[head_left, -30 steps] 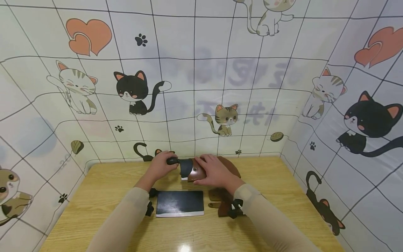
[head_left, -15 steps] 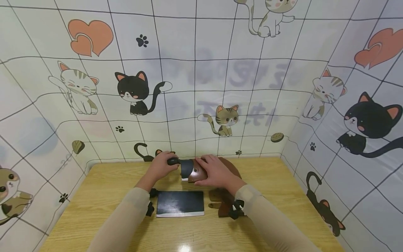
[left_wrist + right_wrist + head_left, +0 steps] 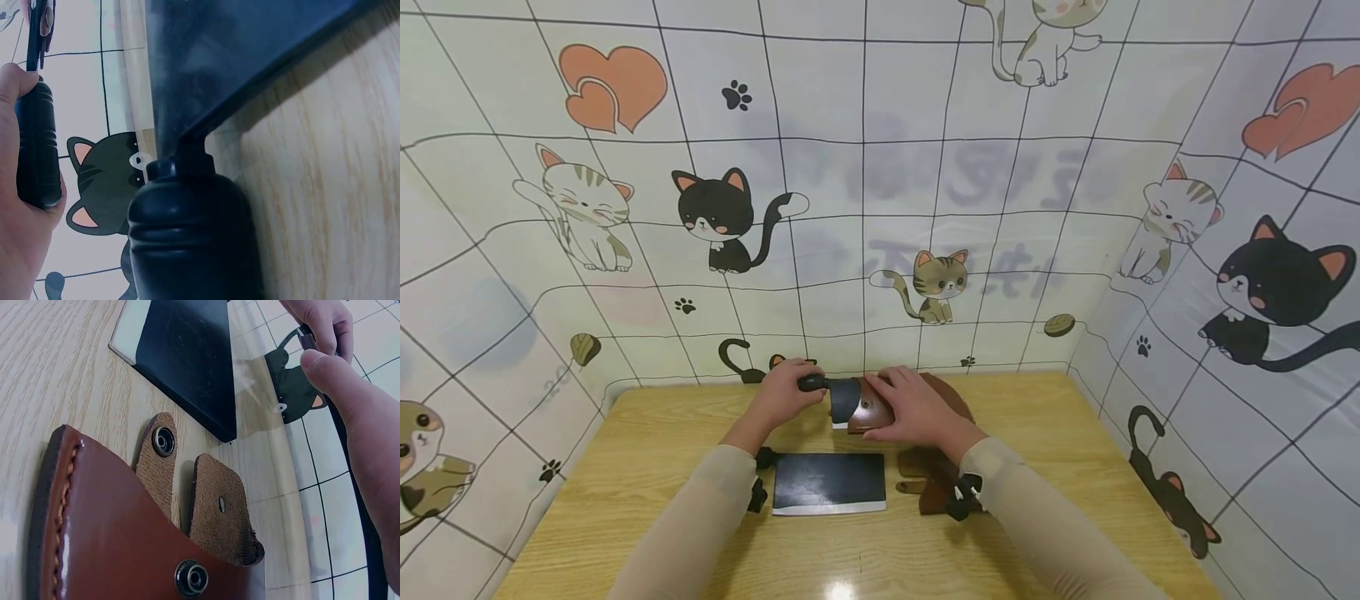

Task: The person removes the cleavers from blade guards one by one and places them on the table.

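Left hand: the left hand [image 3: 784,396] grips the black handle [image 3: 811,383] of the far cleaver [image 3: 845,402], fingers and thumb curled round it.
Right hand: the right hand [image 3: 913,408] holds the far sheath [image 3: 867,417] across its width, thumb along the side nearer the person, fingers spread a little over the top; how firmly they close underneath cannot be told.
Far cleaver: it lies between the hands near the back of the table [image 3: 662,437], its long axis running left to right, handle at the left, its blade inside the far sheath except for a dark stretch beside the handle. Whether it touches the table is unclear.
Line of blade and sheath: both lie on one line; the left hand is nearer the bare stretch, the right hand nearer the sheath's rounded end.
Near cleaver: the near cleaver [image 3: 829,483] lies bare, roughly parallel, closer to the person, pale edge toward them; its handle is under the left forearm.
Near sheath: the near sheath [image 3: 119,519] lies just right of that blade, partly under the right forearm, straps [image 3: 157,459] unfastened, a snap [image 3: 190,578] showing.
Backdrop: a cat-print sheet [image 3: 827,292] rises behind the table.
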A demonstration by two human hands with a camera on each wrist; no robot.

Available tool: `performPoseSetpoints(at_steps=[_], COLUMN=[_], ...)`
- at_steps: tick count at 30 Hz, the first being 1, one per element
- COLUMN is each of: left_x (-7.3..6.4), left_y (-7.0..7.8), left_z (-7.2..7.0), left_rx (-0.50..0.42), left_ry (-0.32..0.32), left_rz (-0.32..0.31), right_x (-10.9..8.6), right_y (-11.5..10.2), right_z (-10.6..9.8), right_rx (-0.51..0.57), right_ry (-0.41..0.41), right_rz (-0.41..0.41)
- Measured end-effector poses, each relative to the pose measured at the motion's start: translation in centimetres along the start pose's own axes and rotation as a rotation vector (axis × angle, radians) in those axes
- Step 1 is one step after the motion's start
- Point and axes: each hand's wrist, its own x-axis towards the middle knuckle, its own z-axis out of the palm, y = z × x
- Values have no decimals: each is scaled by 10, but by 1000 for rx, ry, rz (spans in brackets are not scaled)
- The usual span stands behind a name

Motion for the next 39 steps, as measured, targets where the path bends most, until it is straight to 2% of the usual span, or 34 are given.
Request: performPoseSetpoints(at_steps=[15,29,39], left_x=[2,2,2], left_y=[-4,-2,0], left_z=[-1,1,0], left_rx=[-3,-4,-23], left_ry=[5,-12,-10], left_rz=[9,5,-2], right_x=[0,-3,-4], right_y=[-2,-2,-1], right_z=[-2,-3,-1], right_rx=[13,67,57], right_ry=[-3,1,15], right_rz=[17,8,6])
